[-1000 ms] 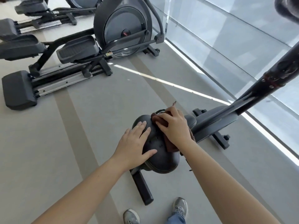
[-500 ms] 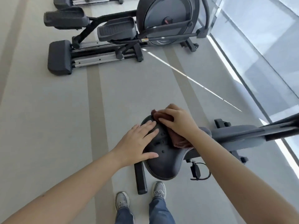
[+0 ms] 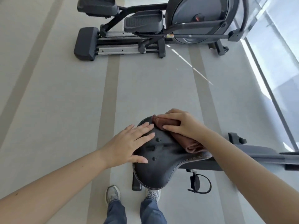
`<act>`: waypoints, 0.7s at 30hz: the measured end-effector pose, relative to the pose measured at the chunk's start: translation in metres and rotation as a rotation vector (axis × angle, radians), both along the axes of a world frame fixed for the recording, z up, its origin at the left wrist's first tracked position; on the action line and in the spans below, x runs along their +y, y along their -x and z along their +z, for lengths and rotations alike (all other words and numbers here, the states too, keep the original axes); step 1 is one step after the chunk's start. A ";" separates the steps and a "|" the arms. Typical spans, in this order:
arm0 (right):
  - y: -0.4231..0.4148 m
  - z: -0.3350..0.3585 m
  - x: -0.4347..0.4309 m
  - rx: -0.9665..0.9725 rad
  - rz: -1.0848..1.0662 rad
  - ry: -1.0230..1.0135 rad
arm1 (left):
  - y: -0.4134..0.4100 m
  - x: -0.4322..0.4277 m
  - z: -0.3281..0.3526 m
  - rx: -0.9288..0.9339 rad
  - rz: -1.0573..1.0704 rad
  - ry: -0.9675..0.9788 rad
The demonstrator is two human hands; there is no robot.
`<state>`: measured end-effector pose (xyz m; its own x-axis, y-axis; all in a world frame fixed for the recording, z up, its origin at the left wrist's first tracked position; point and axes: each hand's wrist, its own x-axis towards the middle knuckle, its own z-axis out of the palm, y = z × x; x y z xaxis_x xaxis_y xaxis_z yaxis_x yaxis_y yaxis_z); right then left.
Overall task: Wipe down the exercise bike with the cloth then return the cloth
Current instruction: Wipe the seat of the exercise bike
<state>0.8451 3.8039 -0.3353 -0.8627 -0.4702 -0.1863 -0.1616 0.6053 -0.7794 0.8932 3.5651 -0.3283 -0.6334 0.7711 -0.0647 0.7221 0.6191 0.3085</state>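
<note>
The exercise bike's black saddle (image 3: 155,170) sits below me, its grey frame (image 3: 252,156) running off to the right. My right hand (image 3: 181,125) presses a folded brown cloth (image 3: 189,143) onto the saddle's far right side, thumb and fingers curled over the fold. My left hand (image 3: 129,143) lies flat on the saddle's left side, fingers straight. A pedal with a strap (image 3: 199,183) hangs under the frame.
An elliptical trainer (image 3: 153,28) stands across the grey striped floor ahead. A glass wall (image 3: 278,50) runs along the right. The bike's rear floor bar (image 3: 136,185) sits beside my shoes (image 3: 113,194) at the bottom.
The view has tilted down and swung left over the saddle. My right hand has slid the cloth toward the saddle's far edge. My left hand stays flat on the saddle.
</note>
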 end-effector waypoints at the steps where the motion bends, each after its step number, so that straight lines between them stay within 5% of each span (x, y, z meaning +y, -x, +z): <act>1: 0.007 -0.002 -0.008 -0.003 0.007 0.027 | 0.000 0.000 0.000 0.003 0.004 0.001; 9: -0.002 -0.003 0.034 -0.190 0.221 -0.012 | -0.002 0.002 -0.001 0.003 0.027 0.000; 17: 0.026 -0.007 -0.023 -0.030 0.070 0.146 | -0.003 0.000 -0.004 0.007 0.028 -0.015; 21: 0.013 -0.005 -0.002 -0.084 0.127 0.066 | -0.003 0.001 -0.003 0.030 0.018 -0.002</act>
